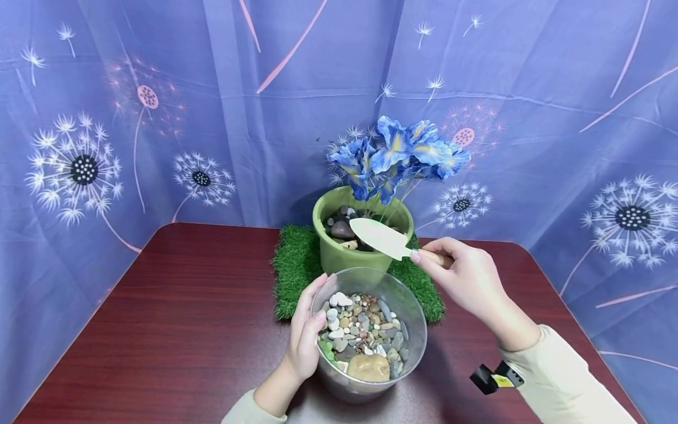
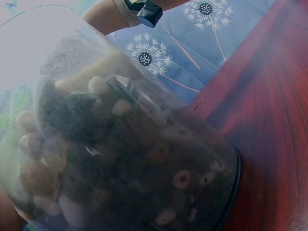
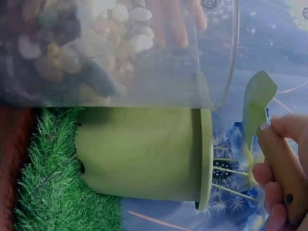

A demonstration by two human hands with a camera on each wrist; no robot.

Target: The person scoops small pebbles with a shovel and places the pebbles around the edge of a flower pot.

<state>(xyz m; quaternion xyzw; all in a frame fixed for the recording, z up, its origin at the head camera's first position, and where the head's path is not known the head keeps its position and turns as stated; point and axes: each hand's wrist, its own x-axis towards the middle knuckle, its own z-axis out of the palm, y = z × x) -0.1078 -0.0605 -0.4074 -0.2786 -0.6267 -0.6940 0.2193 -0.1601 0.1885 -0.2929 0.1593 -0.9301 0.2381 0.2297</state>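
My right hand [image 1: 471, 277] grips the wooden handle [image 3: 281, 168] of a trowel, its pale green blade [image 1: 378, 237] held over the front rim of a green flower pot [image 1: 352, 259]. Dark stones and blue artificial irises [image 1: 397, 154] fill that pot. In front of it stands a clear plastic bucket [image 1: 415, 347] with mixed pebbles and one big tan stone [image 1: 369, 368] inside. My left hand [image 1: 304, 335] holds the bucket by its left side, thumb at the rim and fingers around the outer wall. No stones show on the blade.
Under the pot lies a square of artificial grass [image 1: 293, 277]. The dark red table [image 1: 175, 330] extends to both sides. Behind it hangs a blue cloth [image 1: 296, 135] printed with dandelions. A small black camera [image 1: 484, 380] is strapped to the right wrist.
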